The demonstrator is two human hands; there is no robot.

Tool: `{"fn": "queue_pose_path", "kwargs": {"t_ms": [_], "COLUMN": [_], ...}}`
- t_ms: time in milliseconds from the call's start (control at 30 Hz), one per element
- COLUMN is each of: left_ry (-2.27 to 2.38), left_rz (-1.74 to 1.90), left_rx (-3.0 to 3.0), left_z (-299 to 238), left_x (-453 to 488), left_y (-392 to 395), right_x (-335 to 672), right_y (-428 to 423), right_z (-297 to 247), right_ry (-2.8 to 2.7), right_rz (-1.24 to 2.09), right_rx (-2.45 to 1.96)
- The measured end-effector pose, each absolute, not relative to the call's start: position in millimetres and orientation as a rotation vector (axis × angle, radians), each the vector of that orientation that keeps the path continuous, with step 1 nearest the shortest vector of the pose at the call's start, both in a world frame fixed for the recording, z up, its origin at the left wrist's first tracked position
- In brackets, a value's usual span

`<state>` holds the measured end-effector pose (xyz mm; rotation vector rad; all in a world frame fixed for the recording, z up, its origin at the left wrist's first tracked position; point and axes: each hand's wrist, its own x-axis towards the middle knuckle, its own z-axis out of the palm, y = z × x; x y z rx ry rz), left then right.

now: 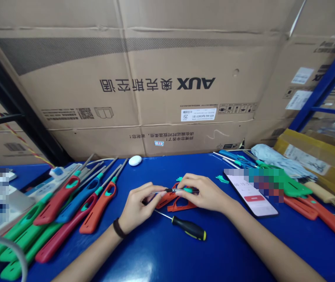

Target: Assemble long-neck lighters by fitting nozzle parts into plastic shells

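Observation:
My left hand (140, 203), with a dark band at the wrist, is closed with thumb and fingertips on a slim metal rod, mostly hidden by the fingers. Between both hands runs a small black part (171, 190) in line with that rod. My right hand (204, 192) pinches the same assembly at its other end, where a teal piece (188, 190) shows. Just beneath and behind the fingers lie orange lighter casing halves (182, 204). Nearer to me rests a screwdriver (189, 228) with a black and yellow handle. Small teal trigger pieces (222, 179) lie beyond and right.
Several long-necked lighters (97, 207) in green, red, blue and orange are heaped at left, beside a power strip (63, 172). At right lie a phone (251, 196), more lighters (332, 219) and a yellow-taped box (311, 156). A white oval object (135, 160) sits before the cardboard wall (155, 51).

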<state>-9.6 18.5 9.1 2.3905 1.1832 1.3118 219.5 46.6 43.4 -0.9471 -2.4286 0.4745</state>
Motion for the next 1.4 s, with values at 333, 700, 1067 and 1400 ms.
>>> {"fn": "queue_pose_path", "kwargs": {"t_ms": [333,700,1067,1400], "left_ry": [1.105,1.082,1.12,1.124], "left_rz": [1.335,1.313,1.301,1.317], "left_rx": [2.455,2.48,2.465,2.468], "left_z": [8.6,6.9,7.7,6.8], "left_x": [-8.6,-8.0,-9.8,-8.8], "left_y": [18.1,18.3,18.1,18.6], "right_x": [215.1,212.8,215.8,213.5], "right_y": [44.1,43.0,44.7,45.5], "right_z": [40.6,38.1,38.2,35.9], "right_ry": [-2.489,-2.48,-2.431,-2.425], "right_rz": [0.395,0.331,0.298,0.248], "right_rx": [-1.004,-0.995,-0.937,-0.876]}}
